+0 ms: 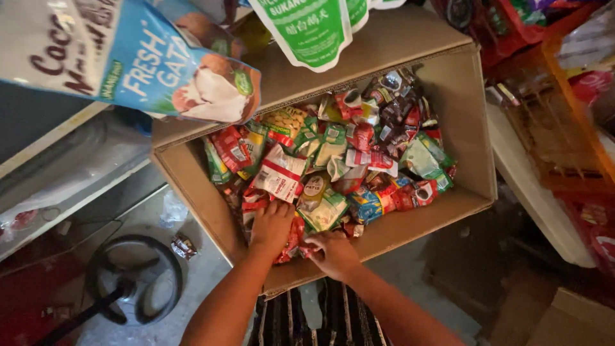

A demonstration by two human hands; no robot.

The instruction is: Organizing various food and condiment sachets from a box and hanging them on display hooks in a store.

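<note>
Room: I look down into a cramped storage corner with a grey concrete floor (192, 282), crowded shelves left and right, and hanging stock above.
Surface: a large open brown cardboard box (461, 128) sits in the middle of my view, its flaps folded outward.
Contents: the box is heaped with small foil and plastic sachets (359, 147) in red, green, yellow and white, lying every way up.
Left hand (272, 225): I see it palm down at the near left of the heap, fingers spread a little and pressing on red packets just below a white sachet with a red band (280, 173).
Right hand (333, 251): it rests by the near wall of the box, fingers curled together and pinching at a small red sachet (296, 238); I cannot tell how firm the grip is.
Between the hands: they are near each other, almost touching over the same red packets.
Above: a big blue-and-white pouch with a coconut picture (147, 64) hangs at top left, and a green-and-white pouch (311, 29) hangs at top centre.
Floor, left: a dark round stand base (134, 279) lies beside the box.
Right: an orange wire rack (557, 128) stands over a white shelf edge (532, 192).
</note>
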